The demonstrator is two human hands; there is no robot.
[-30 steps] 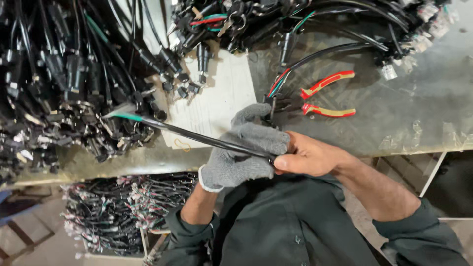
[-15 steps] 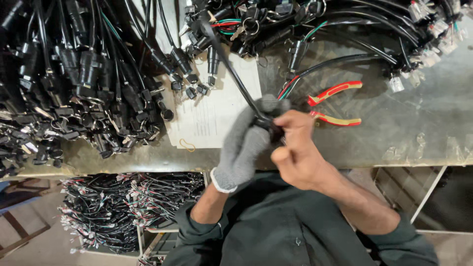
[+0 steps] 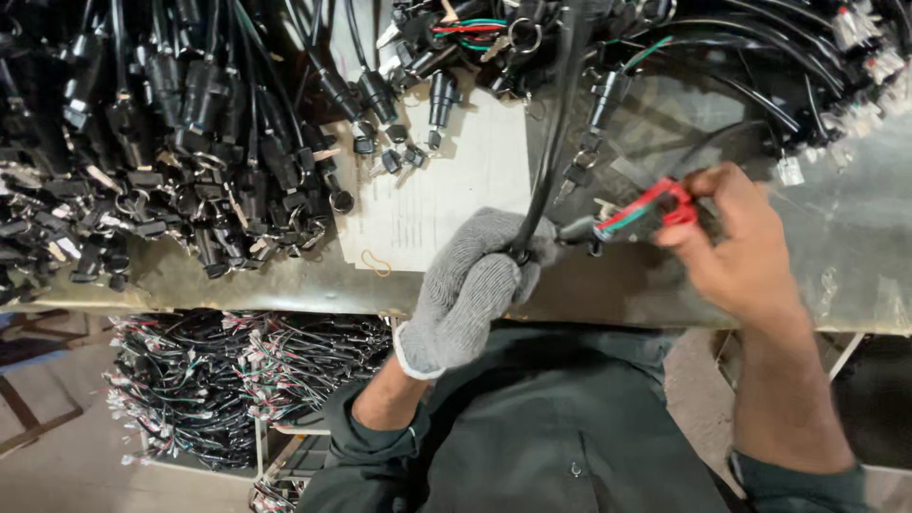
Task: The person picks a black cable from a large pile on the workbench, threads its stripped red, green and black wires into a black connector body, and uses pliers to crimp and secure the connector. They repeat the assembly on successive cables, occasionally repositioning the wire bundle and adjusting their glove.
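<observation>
Head camera view, looking straight down at a worn grey metal tabletop [image 3: 855,247] used as the landmark for everything else. Along its far edge, and spreading thickly over its left side, lies a mass of black cable harnesses with plug connectors [image 3: 190,142]. Near the tabletop's middle sits a white printed paper sheet [image 3: 446,199], partly covered by those harnesses. Below the tabletop's near edge, on the left, more bundled black wires [image 3: 218,389] hang on a lower rack.

One long black sheathed cable [image 3: 554,123] runs from the harness mass at the far edge down toward the person, its long axis almost straight up and down in the picture and leaning slightly left at the near end. The left hand [image 3: 470,290], in a grey knitted glove, is closed tightly around the cable's near end, just over the tabletop's near edge. Coloured wires stick out to the right from that end. The bare right hand [image 3: 741,242], just right of the left, grips red-handled pliers [image 3: 655,204], fingers curled shut around the handles, with the nose pointing left and meeting those wires. The left hand is nearer the cable.
</observation>
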